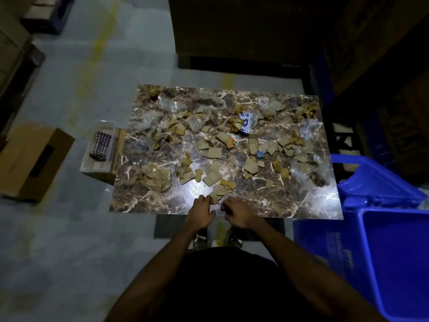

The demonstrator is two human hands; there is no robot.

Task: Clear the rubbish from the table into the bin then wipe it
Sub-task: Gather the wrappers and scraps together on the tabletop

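A dark marble-patterned table (267,201) is strewn with several torn cardboard scraps (213,153), crumpled clear plastic (308,131) and a blue-and-white wrapper (247,122). Both hands are at the near edge. My left hand (200,211) has its fingertips touching a ridged cardboard piece (217,192). My right hand (236,212) lies beside it with fingers curled; whether it holds anything is hidden. A blue bin (380,252) stands open at the right of the table. A striped cloth (101,146) lies in a clear tray at the table's left.
The clear tray (97,156) sits on a small box against the table's left side. A cardboard box (30,163) stands on the floor further left. Dark stacked cartons (243,31) rise behind the table and at the right. My feet show under the near edge.
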